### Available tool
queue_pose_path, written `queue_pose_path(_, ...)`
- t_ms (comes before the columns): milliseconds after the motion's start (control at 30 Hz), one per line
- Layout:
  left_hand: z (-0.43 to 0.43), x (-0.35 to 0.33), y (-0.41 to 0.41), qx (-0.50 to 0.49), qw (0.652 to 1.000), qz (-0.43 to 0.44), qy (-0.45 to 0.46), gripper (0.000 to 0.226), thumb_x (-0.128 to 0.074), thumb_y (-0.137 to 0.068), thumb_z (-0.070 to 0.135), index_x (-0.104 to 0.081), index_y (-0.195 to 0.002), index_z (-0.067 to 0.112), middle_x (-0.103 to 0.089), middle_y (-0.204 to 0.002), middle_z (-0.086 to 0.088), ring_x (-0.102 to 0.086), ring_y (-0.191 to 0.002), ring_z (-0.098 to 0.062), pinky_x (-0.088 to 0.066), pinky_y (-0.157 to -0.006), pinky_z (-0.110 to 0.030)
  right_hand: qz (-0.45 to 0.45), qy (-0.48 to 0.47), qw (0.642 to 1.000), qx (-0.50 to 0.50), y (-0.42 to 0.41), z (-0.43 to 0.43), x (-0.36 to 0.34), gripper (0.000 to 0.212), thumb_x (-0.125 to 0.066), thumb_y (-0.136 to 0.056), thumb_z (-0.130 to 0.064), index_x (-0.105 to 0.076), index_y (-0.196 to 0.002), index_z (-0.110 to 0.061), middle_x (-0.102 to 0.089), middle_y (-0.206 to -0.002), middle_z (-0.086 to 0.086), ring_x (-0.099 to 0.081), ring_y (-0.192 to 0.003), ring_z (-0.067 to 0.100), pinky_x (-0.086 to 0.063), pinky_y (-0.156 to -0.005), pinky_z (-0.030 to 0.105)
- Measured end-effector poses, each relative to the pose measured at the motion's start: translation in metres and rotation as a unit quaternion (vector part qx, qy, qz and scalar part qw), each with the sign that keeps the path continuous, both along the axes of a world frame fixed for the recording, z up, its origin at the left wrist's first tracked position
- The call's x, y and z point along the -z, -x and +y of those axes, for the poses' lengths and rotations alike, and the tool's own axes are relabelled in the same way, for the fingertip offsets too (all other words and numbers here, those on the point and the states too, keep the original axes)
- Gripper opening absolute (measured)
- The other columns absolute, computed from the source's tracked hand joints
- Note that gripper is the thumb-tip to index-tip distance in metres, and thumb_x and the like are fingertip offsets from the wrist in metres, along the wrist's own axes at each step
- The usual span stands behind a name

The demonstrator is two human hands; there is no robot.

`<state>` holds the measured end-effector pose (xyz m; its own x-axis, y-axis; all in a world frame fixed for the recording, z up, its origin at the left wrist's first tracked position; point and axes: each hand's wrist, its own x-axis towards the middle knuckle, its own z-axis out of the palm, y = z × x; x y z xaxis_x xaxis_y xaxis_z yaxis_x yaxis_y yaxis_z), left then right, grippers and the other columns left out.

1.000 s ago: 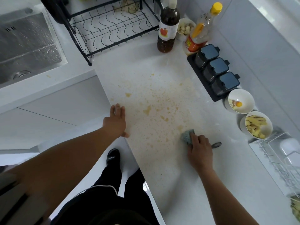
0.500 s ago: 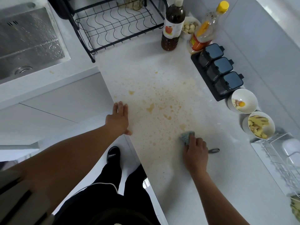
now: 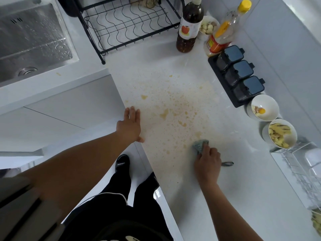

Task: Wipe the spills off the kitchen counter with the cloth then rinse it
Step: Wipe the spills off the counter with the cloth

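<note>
Yellow-brown spills (image 3: 173, 112) speckle the white kitchen counter (image 3: 225, 188), thickest in its middle. My right hand (image 3: 207, 163) presses a bunched grey-blue cloth (image 3: 199, 145) flat on the counter at the near right edge of the spills; the cloth's hanging loop (image 3: 227, 164) sticks out to the right of my hand. My left hand (image 3: 130, 125) lies flat on the counter's left edge with fingers spread, holding nothing. The steel sink (image 3: 29, 42) is at the far left, wet with drops.
A black wire dish rack (image 3: 125, 23) stands at the back. A dark bottle (image 3: 189, 26), an oil bottle (image 3: 224, 30), a garlic bowl (image 3: 207, 28), a black spice-jar set (image 3: 239, 75) and two white bowls (image 3: 264, 108) (image 3: 281, 134) line the right wall. A clear rack (image 3: 302, 164) sits at the right.
My right hand has slid the cloth a little to the left across the counter. My left hand stays planted on the counter's edge.
</note>
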<state>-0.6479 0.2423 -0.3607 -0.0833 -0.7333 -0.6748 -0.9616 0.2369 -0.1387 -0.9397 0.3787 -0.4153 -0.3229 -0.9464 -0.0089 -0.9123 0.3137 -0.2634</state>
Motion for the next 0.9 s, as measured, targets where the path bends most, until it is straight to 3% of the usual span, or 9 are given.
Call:
queue_pose_path(100,-0.001,-0.001,0.002,0.001,1.000,0.000,-0.001,0.130,-0.063,-0.083,0.068,0.026,-0.152,0.002,0.029,-0.161,-0.020,0.019,-0.151,-0.038,-0.043,-0.105,-0.049,0.019,-0.013,0.988,-0.151,-0.001,0.003,-0.001,0.039,-0.053,-0.089,-0.021,-0.061,-0.123,-0.003,-0.059,-0.095,0.017,-0.055,-0.082,0.036,-0.049,-0.066,0.042)
queue_pose_path(233,0.000,-0.003,0.001,0.000,1.000,0.001,-0.001,0.129,-0.063,-0.083,0.067,0.026,-0.152,0.002,0.028,-0.161,-0.020,0.019,-0.151,-0.039,-0.044,-0.105,-0.049,-0.008,-0.012,1.000,0.011,-0.011,0.004,-0.004,0.036,-0.066,-0.084,-0.008,-0.060,-0.119,-0.001,-0.058,-0.091,0.021,-0.055,-0.079,0.038,-0.047,-0.063,0.041)
queue_pose_path(333,0.000,-0.005,0.002,-0.003,1.000,0.004,-0.005,0.129,-0.064,-0.084,0.065,0.027,-0.151,0.003,0.029,-0.161,-0.020,0.020,-0.150,-0.038,-0.043,-0.106,-0.049,0.011,-0.008,0.987,-0.160,-0.019,0.011,-0.002,0.038,-0.060,-0.087,-0.017,-0.061,-0.122,-0.004,-0.058,-0.092,0.014,-0.054,-0.079,0.034,-0.046,-0.064,0.039)
queue_pose_path(500,0.001,-0.007,0.001,0.001,1.000,0.002,-0.002,0.129,-0.062,-0.084,0.066,0.026,-0.152,0.002,0.028,-0.161,-0.020,0.019,-0.151,-0.039,-0.044,-0.105,-0.048,-0.015,-0.014,1.000,-0.012,-0.032,0.010,-0.004,0.040,-0.067,-0.082,-0.011,-0.059,-0.121,-0.003,-0.057,-0.090,0.017,-0.053,-0.076,0.034,-0.045,-0.062,0.038)
queue_pose_path(600,0.001,-0.008,0.002,0.003,1.000,0.005,-0.002,0.129,-0.063,-0.084,0.066,0.026,-0.152,0.002,0.029,-0.161,-0.020,0.019,-0.150,-0.039,-0.044,-0.105,-0.049,-0.002,-0.021,0.976,-0.216,-0.037,0.017,-0.002,0.040,-0.056,-0.087,-0.023,-0.057,-0.124,-0.010,-0.056,-0.093,0.010,-0.051,-0.079,0.030,-0.049,-0.065,0.039)
queue_pose_path(633,0.001,-0.008,0.002,0.002,1.000,0.007,-0.003,0.129,-0.063,-0.084,0.066,0.026,-0.152,0.002,0.029,-0.161,-0.020,0.019,-0.150,-0.039,-0.044,-0.105,-0.048,-0.009,-0.027,0.977,-0.213,-0.032,0.017,-0.002,0.040,-0.056,-0.087,-0.024,-0.058,-0.124,-0.010,-0.056,-0.094,0.009,-0.052,-0.080,0.030,-0.049,-0.066,0.039)
queue_pose_path(733,0.001,-0.010,0.000,-0.001,1.000,0.014,-0.005,0.128,-0.063,-0.084,0.065,0.026,-0.152,0.002,0.029,-0.161,-0.020,0.020,-0.150,-0.039,-0.043,-0.106,-0.049,-0.037,-0.023,0.999,-0.017,-0.037,0.018,0.000,0.038,-0.064,-0.084,-0.013,-0.060,-0.120,-0.004,-0.057,-0.092,0.016,-0.053,-0.079,0.033,-0.046,-0.064,0.039)
queue_pose_path(833,0.002,-0.011,0.000,0.000,1.000,0.017,-0.005,0.128,-0.063,-0.084,0.066,0.025,-0.153,0.002,0.029,-0.161,-0.020,0.020,-0.150,-0.039,-0.042,-0.107,-0.050,-0.004,-0.017,0.985,-0.173,-0.048,0.024,-0.002,0.040,-0.052,-0.087,-0.024,-0.060,-0.122,-0.006,-0.056,-0.093,0.011,-0.052,-0.079,0.031,-0.047,-0.065,0.038)
queue_pose_path(900,0.002,-0.012,0.000,0.000,1.000,0.017,-0.007,0.128,-0.062,-0.084,0.066,0.025,-0.153,0.002,0.029,-0.161,-0.020,0.020,-0.150,-0.039,-0.042,-0.107,-0.049,-0.016,-0.028,0.984,-0.174,-0.043,0.022,-0.005,0.043,-0.051,-0.086,-0.028,-0.060,-0.123,-0.008,-0.057,-0.094,0.010,-0.053,-0.081,0.030,-0.048,-0.065,0.038)
